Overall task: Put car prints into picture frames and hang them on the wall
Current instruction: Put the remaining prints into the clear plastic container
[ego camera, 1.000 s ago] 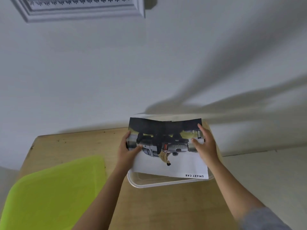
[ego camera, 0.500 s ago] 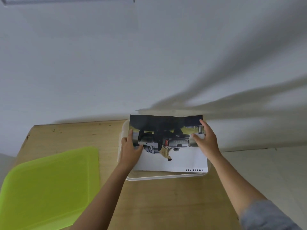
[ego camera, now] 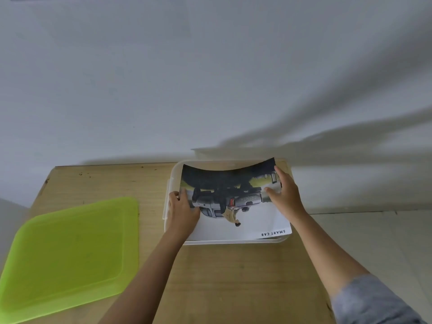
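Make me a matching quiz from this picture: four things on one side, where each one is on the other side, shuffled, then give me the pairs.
Things
1. lime-green plastic lid
2. clear plastic storage box
3. paper car print marked SMART CAB
4. light wooden table

Places
A. pinched at its side edges by the left hand and right hand
B. standing against the pale wall
C. lying flat on the table's left part
D. beneath the print, at the table's far edge

Pairs: 1-C, 2-D, 3-A, 4-B
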A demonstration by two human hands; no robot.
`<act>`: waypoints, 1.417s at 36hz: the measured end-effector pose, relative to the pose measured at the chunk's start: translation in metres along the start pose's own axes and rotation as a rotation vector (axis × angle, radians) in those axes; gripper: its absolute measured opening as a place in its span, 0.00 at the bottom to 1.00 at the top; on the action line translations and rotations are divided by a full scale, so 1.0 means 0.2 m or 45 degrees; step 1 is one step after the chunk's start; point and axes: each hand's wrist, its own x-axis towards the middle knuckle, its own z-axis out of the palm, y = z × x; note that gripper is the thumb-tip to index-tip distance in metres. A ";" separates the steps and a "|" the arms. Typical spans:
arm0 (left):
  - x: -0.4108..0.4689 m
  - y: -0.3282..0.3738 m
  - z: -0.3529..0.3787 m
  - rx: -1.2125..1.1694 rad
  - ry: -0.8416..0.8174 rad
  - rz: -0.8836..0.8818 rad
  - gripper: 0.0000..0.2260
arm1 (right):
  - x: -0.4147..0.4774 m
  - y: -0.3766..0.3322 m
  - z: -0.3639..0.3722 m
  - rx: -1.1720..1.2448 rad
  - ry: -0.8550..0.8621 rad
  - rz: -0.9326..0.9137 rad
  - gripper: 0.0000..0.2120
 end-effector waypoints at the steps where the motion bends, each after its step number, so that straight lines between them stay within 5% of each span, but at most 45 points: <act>1: 0.00 0.00 0.00 0.021 0.001 0.007 0.22 | 0.00 0.00 0.00 -0.010 0.001 -0.003 0.30; 11: -0.02 -0.04 -0.02 -0.005 0.176 0.177 0.22 | -0.05 0.04 0.01 -0.151 0.114 -0.194 0.28; 15: -0.04 -0.11 -0.05 0.047 0.330 0.069 0.23 | -0.08 0.07 0.01 -0.177 0.187 -0.124 0.25; 40: 0.02 -0.19 -0.04 -0.259 0.098 -0.014 0.26 | -0.11 0.09 0.06 -0.431 0.046 -0.017 0.28; 51: 0.07 -0.52 -0.48 -0.104 0.237 0.065 0.19 | -0.19 -0.40 0.39 -0.463 -0.003 -0.189 0.23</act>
